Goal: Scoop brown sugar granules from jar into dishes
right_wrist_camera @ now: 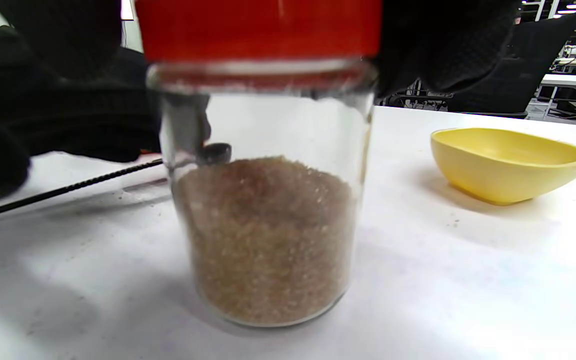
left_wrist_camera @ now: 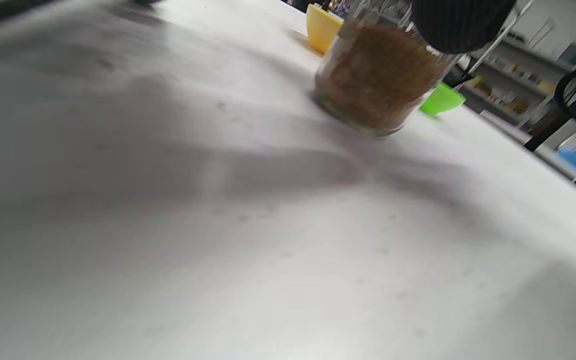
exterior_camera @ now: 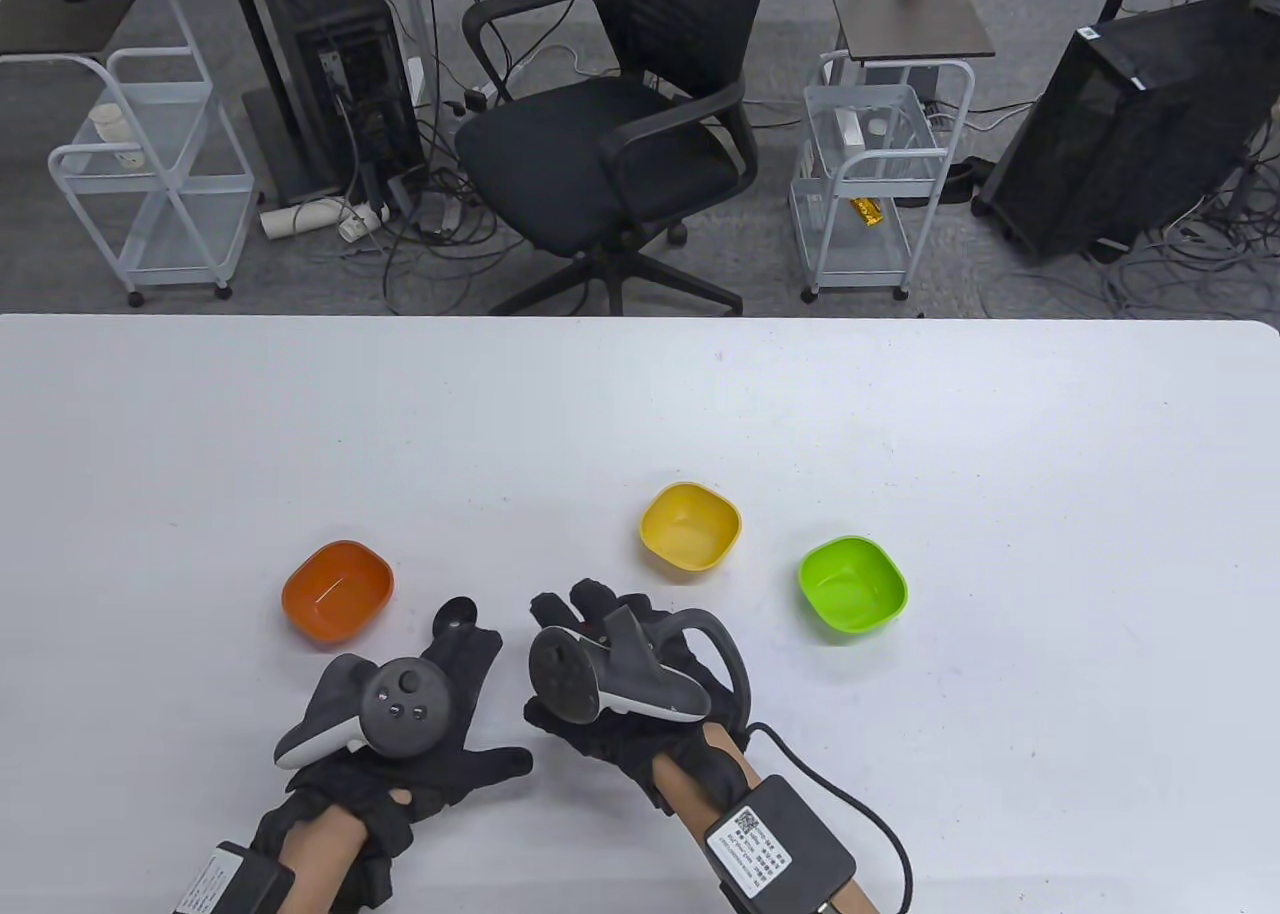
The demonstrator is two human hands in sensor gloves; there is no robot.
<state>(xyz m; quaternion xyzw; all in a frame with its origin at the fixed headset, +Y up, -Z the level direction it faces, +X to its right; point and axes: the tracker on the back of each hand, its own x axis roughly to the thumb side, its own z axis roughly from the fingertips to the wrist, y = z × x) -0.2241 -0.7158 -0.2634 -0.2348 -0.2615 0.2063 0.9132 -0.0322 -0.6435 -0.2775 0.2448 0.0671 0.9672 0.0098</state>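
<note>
While both gloved hands sit near the front edge of the white table (exterior_camera: 900, 404), three small dishes stand further back on it, well apart from each other: orange dish (exterior_camera: 337, 590) on the left, yellow dish (exterior_camera: 690, 527) in the middle, green dish (exterior_camera: 852, 587) on the right. All three look empty in the table view

Right hand (exterior_camera: 630, 684) is curled over the top of the glass jar (right_wrist_camera: 268, 210), fingers (right_wrist_camera: 443, 45) wrapped round the red lid (right_wrist_camera: 258, 30), so it grips the lid with the lid on the jar. Jar stands upright on the table, hidden under that hand in the table view, just in front of the yellow dish and between the orange and green ones. Brown sugar granules (right_wrist_camera: 268, 240) fill roughly the lower two thirds of it

Left hand (exterior_camera: 420, 724) lies flat, palm down, fingers straight and spread, thumb out toward the right hand; it holds nothing and rests beside the jar. Thin dark handle (right_wrist_camera: 68, 190) with a small round scoop end (right_wrist_camera: 215, 152) lies on the table behind the jar in the right wrist view, near the left hand's fingers; cannot tell whether they touch it

Left wrist view is blurred, shows jar, yellow and green dishes only
</note>
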